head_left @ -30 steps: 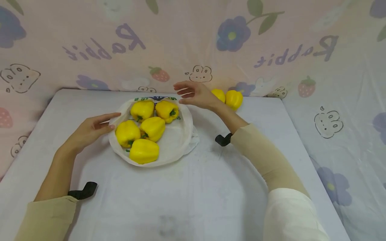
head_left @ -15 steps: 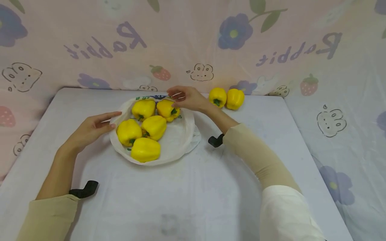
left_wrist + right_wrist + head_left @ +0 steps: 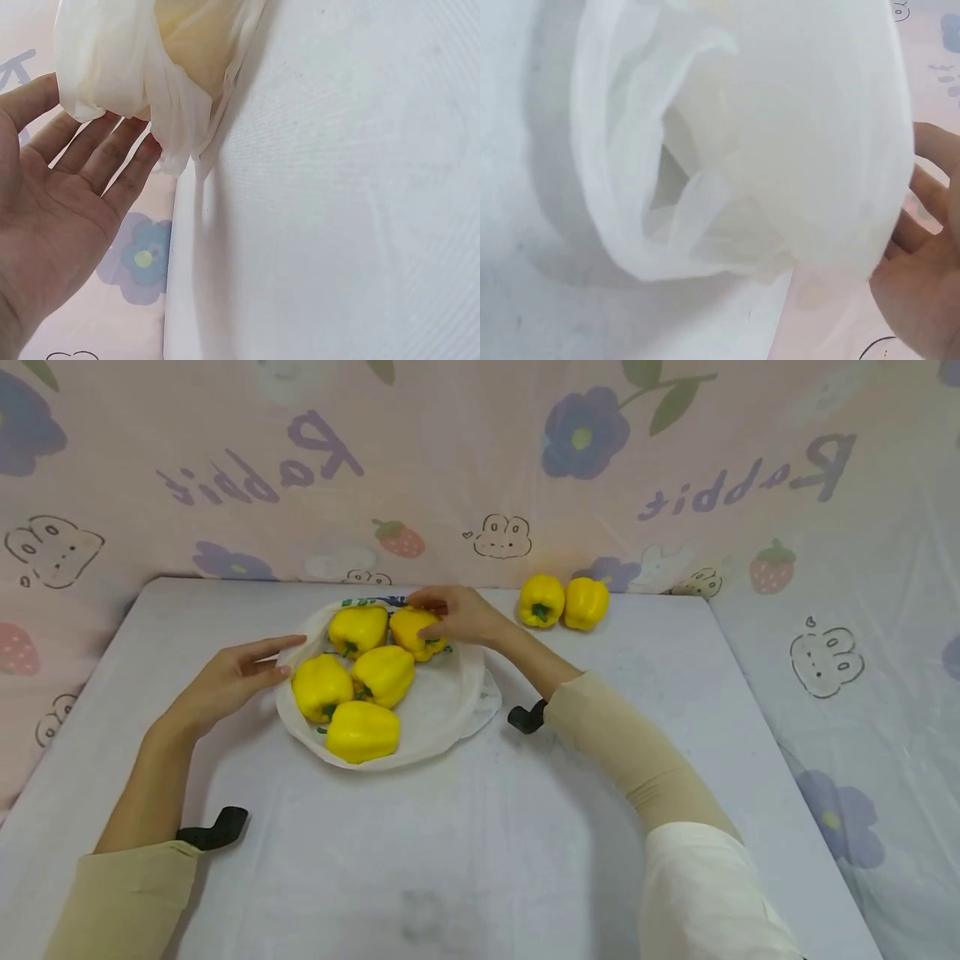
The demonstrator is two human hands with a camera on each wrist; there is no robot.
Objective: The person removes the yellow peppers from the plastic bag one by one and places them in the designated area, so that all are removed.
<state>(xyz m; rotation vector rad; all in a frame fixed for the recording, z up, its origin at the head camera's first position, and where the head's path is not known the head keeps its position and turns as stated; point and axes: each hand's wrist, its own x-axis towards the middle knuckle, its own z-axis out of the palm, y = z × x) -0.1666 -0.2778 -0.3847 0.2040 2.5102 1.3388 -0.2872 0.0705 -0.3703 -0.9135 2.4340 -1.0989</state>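
- Five yellow bell peppers (image 3: 383,677) lie close together in the left and back part of a white plastic bag (image 3: 438,714), whose mouth is spread wide on the table (image 3: 420,852).
- Bare plastic shows at the bag's right and front right; green and blue print shows at its back rim, and a loose flap (image 3: 486,706) lies outside the right side.
- On the left, the left hand (image 3: 222,685) is spread, thumb apart from nearly straight fingers, which touch the bag's outside.
- At the back right, the right hand (image 3: 461,616) is half open around the rim, thumb in front and fingers behind; whether it pinches the plastic, I cannot tell. It partly covers the back-right pepper (image 3: 407,625).
- Two more yellow peppers (image 3: 564,602) sit side by side near the table's far edge, beyond the right forearm (image 3: 536,652), which reaches across between them and the front of the table.
- Black fittings (image 3: 217,829) project from both wrists.
- Behind hangs a curtain (image 3: 450,460) printed with rabbits, flowers and strawberries.
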